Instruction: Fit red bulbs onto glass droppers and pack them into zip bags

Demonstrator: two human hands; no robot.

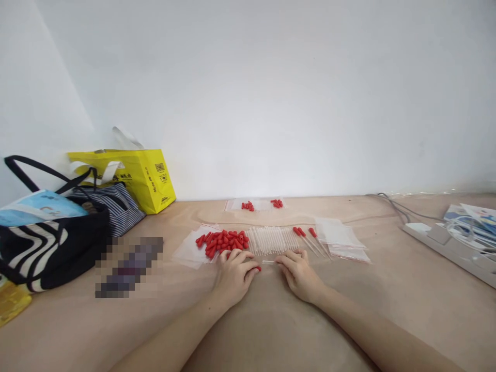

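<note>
Tabletop [256, 333], left hand [235, 273], red bulb [259, 268] — mostly hidden

Red bulbs [221, 241], whitish tubes [273, 241] — a yellow bag [157, 178], a striped pouch [126, 216].

We are seeing red bulbs [227, 241] that are showing a smooth, rubbery, softly glossy skin, and clear tubes [273, 241] that are looking smooth and shiny, whether glass or plastic we are not managing to tell. Flat bags [335, 232] are looking like thin plastic film. The tabletop [251, 336] is showing a smooth, low sheen, the striped pouch [129, 214] is resembling matt cloth, and the yellow bag [153, 188] is looking smooth.
</note>
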